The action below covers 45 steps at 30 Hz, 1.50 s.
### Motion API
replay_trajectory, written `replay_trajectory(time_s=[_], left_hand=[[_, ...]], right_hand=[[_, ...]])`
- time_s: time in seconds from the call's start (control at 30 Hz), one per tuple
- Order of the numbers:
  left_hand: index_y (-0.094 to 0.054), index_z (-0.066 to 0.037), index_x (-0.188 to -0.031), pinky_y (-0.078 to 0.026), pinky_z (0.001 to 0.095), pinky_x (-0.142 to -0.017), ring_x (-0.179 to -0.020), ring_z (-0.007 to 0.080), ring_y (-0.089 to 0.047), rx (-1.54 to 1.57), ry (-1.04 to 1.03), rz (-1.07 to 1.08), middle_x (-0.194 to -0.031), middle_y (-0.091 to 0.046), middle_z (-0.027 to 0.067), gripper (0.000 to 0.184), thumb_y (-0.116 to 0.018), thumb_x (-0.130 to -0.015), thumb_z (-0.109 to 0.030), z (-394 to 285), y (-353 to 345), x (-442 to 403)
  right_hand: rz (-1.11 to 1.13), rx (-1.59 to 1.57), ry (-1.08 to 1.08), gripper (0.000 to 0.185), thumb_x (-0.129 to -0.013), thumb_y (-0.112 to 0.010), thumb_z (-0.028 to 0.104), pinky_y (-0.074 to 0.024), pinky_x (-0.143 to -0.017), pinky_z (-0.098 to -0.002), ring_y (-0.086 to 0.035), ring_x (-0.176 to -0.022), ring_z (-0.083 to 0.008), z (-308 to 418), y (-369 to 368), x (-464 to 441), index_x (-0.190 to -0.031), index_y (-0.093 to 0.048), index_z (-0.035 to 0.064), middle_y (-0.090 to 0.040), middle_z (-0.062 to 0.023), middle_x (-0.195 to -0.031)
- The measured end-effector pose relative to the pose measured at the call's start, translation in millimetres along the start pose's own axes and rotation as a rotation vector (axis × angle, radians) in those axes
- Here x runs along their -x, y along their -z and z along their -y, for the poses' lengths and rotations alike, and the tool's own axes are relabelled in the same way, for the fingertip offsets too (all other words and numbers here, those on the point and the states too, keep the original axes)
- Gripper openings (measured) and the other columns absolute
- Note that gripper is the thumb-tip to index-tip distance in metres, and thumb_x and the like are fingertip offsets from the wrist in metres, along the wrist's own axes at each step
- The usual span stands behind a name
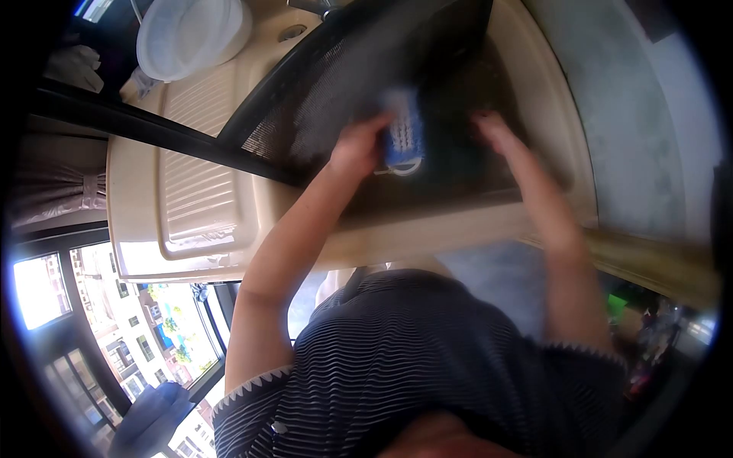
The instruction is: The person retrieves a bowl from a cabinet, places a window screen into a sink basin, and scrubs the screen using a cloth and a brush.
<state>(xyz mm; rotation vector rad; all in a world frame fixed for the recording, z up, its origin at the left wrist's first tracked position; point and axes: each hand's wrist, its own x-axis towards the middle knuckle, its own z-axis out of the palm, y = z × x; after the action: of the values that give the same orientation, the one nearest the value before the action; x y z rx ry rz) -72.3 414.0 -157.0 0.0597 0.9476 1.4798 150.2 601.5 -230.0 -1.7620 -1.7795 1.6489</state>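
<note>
My left hand [359, 149] is closed on the side edge of a blue and white scrubbing pad [405, 130] with a pale loop at its lower end. Motion blur hides its exact kind. Behind it, a black-framed mesh screen [294, 99] leans at a slant across a beige sink [553, 99]. My right hand [495, 131] reaches over the basin on the right, apart from the pad. Its fingers are smeared, so whether they grip anything does not show. The basin's inside looks dark and blurry.
A ribbed drainboard [202, 191] extends left of the basin, with a white plastic tub [191, 38] at its far end. The screen's black frame bar [153, 126] juts out to the left over it. Windows [145, 328] are at lower left, a pale wall [634, 114] at right.
</note>
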Motion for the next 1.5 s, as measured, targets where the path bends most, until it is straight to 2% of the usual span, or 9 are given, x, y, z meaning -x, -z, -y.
replay_trajectory(time_s=[0.13, 0.3, 0.4, 0.63, 0.77, 1.13, 1.23, 1.43, 1.5], left_hand=[[-0.051, 0.006, -0.1, -0.05, 0.0374, -0.073, -0.082, 0.0241, -0.059, 0.005, 0.027, 0.001, -0.093, -0.058, 0.0142, 0.023, -0.056, -0.08, -0.005, 6.2, 22.5, -6.5], [-0.052, 0.007, -0.097, -0.05, 0.0386, -0.071, -0.079, 0.0236, -0.059, 0.006, 0.035, -0.014, -0.089, -0.058, 0.0139, 0.021, -0.055, -0.08, -0.005, 7.2, 19.0, 2.7], [-0.053, 0.007, -0.096, -0.048, 0.0385, -0.074, -0.081, 0.0236, -0.058, 0.044, -0.038, -0.019, -0.09, -0.058, 0.0136, 0.021, -0.054, -0.08, -0.007, -0.5, 14.8, 14.9], [-0.052, 0.007, -0.097, -0.045, 0.0342, -0.072, -0.08, 0.022, -0.055, 0.006, -0.216, 0.022, -0.095, -0.056, 0.0137, 0.026, -0.05, -0.084, -0.016, -18.5, 10.8, 26.4], [-0.049, 0.008, -0.108, -0.043, 0.0285, -0.078, -0.082, 0.0171, -0.055, -0.753, -0.416, -0.122, -0.094, -0.058, 0.0145, 0.033, -0.045, -0.088, -0.018, -37.7, 6.3, 38.3], [-0.045, 0.004, -0.118, -0.038, 0.0272, -0.087, -0.101, 0.0184, -0.051, -1.209, -1.015, 0.194, -0.113, -0.053, 0.0136, 0.035, -0.048, -0.084, -0.002, -87.0, 51.4, 147.7], [-0.048, 0.004, -0.115, -0.04, 0.0252, -0.088, -0.102, 0.0159, -0.053, -0.964, -0.855, 0.309, -0.106, -0.057, 0.01, 0.032, -0.047, -0.084, 0.002, -102.7, 61.5, 165.9], [-0.042, 0.005, -0.12, -0.04, 0.0276, -0.089, -0.105, 0.0209, -0.051, -1.352, -1.072, 0.31, -0.113, -0.054, 0.0141, 0.042, -0.049, -0.078, 0.0, -97.6, 36.8, 171.1], [-0.034, 0.011, -0.12, -0.038, 0.0428, -0.09, -0.105, 0.0444, -0.043, -1.592, -1.297, 0.273, -0.116, -0.041, 0.0324, 0.056, -0.042, -0.065, 0.003, -94.2, 33.2, 146.2]], right_hand=[[0.012, -0.027, -0.215, 0.025, -0.084, -0.051, 0.019, -0.0463, -0.052, -0.0315, -0.058, -0.068, -0.0191, -1.7, 17.7, -14.6, -0.102, -0.055, 0.0021, -0.059, -0.0075, -0.081], [0.581, -0.447, 0.212, 0.025, -0.083, -0.057, 0.025, -0.0474, -0.062, -0.0303, -0.059, -0.075, -0.0159, 110.1, -27.0, 95.8, -0.096, -0.054, 0.0042, -0.059, -0.0062, -0.083], [0.358, -0.445, 0.187, 0.034, -0.082, -0.058, 0.032, -0.0478, -0.066, -0.0343, -0.058, -0.086, -0.0176, 95.2, -41.2, 93.7, -0.104, -0.052, 0.0051, -0.058, -0.0065, -0.092], [0.89, -0.933, 0.112, 0.049, -0.089, -0.036, 0.045, -0.0455, -0.08, -0.0507, -0.051, -0.104, -0.027, 96.2, -107.9, 137.6, -0.124, -0.039, 0.0108, -0.049, -0.0094, -0.117], [0.552, -0.91, 0.322, 0.044, -0.09, -0.044, 0.031, -0.0522, -0.069, -0.0418, -0.055, -0.094, -0.0199, 114.3, -129.7, 165.7, -0.127, -0.033, 0.0106, -0.052, -0.0066, -0.108], [-0.23, -0.762, 0.739, 0.071, -0.073, -0.064, 0.028, -0.0457, -0.041, -0.0245, -0.057, -0.062, -0.0123, 155.6, -204.7, 183.5, -0.13, -0.028, 0.0069, -0.058, -0.006, -0.082], [-0.281, -0.766, 0.817, 0.06, -0.082, -0.051, 0.018, -0.0431, -0.081, -0.031, -0.052, -0.098, -0.0207, 166.1, -213.9, 181.3, -0.133, -0.023, 0.005, -0.052, -0.0118, -0.111], [-0.438, -0.753, 0.831, 0.06, -0.081, -0.055, 0.016, -0.043, -0.08, -0.0274, -0.051, -0.095, -0.0167, 158.4, -226.9, 172.8, -0.132, -0.025, 0.0038, -0.052, -0.011, -0.109], [-0.2, -0.986, 0.899, 0.048, -0.084, -0.052, 0.015, -0.0435, -0.077, -0.027, -0.052, -0.092, -0.0148, 155.7, -226.3, 172.6, -0.127, -0.034, 0.0054, -0.053, -0.0068, -0.103]])
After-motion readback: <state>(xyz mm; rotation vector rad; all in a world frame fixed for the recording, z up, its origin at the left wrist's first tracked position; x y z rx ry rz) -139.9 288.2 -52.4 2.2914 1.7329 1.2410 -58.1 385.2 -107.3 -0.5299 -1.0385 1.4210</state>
